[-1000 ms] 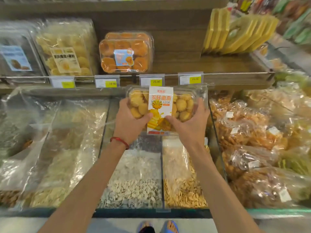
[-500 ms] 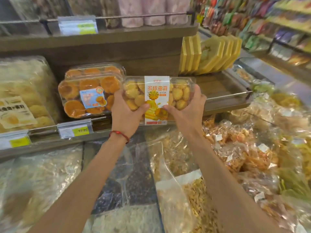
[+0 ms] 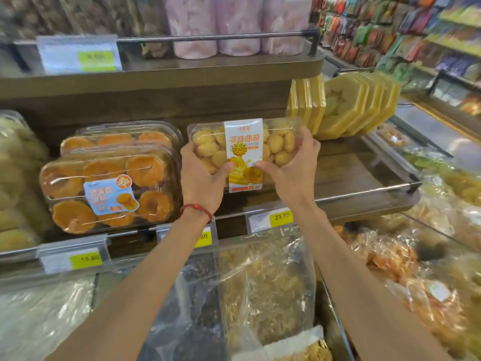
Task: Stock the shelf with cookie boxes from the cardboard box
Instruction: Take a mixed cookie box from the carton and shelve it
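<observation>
Just right of the orange pastry boxes [image 3: 109,188], the left hand [image 3: 201,179] is curled round the left end of the cookie box [image 3: 244,144], thumb pressed on its front. The right end is gripped likewise by the right hand [image 3: 294,173], over the wooden shelf [image 3: 346,173].

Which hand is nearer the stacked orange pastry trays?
Left. Left hand grips the cookie box end just beside the orange pastry trays; right hand grips its far end.

We wear a thin red cord bracelet [image 3: 197,210] at the wrist behind our left hand [image 3: 201,181]; both forearms [image 3: 153,277] are bare.
</observation>
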{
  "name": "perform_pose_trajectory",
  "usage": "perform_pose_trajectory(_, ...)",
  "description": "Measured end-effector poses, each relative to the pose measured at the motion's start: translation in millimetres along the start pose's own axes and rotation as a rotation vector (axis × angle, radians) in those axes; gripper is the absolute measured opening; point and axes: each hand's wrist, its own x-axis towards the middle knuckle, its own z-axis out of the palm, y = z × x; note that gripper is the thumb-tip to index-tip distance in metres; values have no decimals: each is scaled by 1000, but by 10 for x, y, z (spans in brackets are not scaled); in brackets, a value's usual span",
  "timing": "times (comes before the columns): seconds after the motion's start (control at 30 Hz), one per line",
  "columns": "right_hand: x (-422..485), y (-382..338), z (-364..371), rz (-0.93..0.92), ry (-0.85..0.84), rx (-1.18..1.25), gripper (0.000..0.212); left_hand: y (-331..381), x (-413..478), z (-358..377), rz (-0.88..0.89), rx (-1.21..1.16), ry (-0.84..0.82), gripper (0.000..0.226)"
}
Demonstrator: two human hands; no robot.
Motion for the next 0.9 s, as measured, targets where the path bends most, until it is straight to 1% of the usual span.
perform_pose_trajectory(0.2,211,328,201,-4,-52,-38,109,-288,166,199,-45,45,10,79)
perform_pose_trajectory(0.43,283,464,369,-19,-48,-66,106,-460,274,226,-52,58,-19,79)
perform_pose_trajectory(0.67,330,516,494,-16,-51,-99,110,-492,314,281,-93,45,-38,86)
perform_pose_trajectory(0.77,306,495,473,5,-82,-108,113,-434,279,283,-118,85,-66,95)
perform_pose_trajectory(0.9,267,431,435,55,-119,-127,119,-343,247,268,-175,197,-104,105)
